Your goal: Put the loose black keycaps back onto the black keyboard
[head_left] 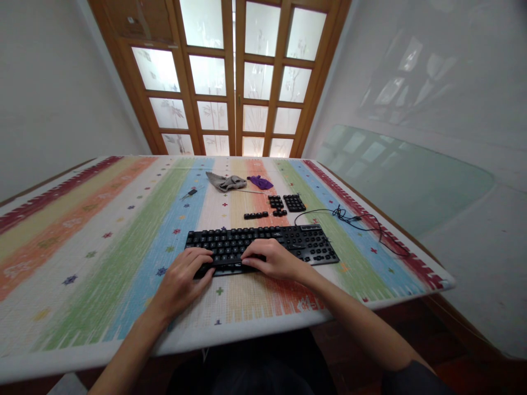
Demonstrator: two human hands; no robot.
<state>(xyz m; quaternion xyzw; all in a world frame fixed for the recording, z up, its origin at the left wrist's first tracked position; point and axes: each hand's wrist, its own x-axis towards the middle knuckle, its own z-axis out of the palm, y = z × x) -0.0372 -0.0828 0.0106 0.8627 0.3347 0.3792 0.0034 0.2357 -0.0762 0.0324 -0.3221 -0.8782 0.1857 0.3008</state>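
A black keyboard lies on the striped table cover in front of me. My left hand rests at its near left corner, fingers curled over the front edge and lowest keys. My right hand lies on the lower middle keys, fingers bent and pointing left along the front row. Neither hand lifts the keyboard off the table. Loose black keycaps sit in small groups just behind the keyboard.
The keyboard's black cable coils to the right, toward the table's right edge. A grey cloth and a purple cloth lie farther back. A small dark tool sits back left. Wooden glass doors stand behind the table.
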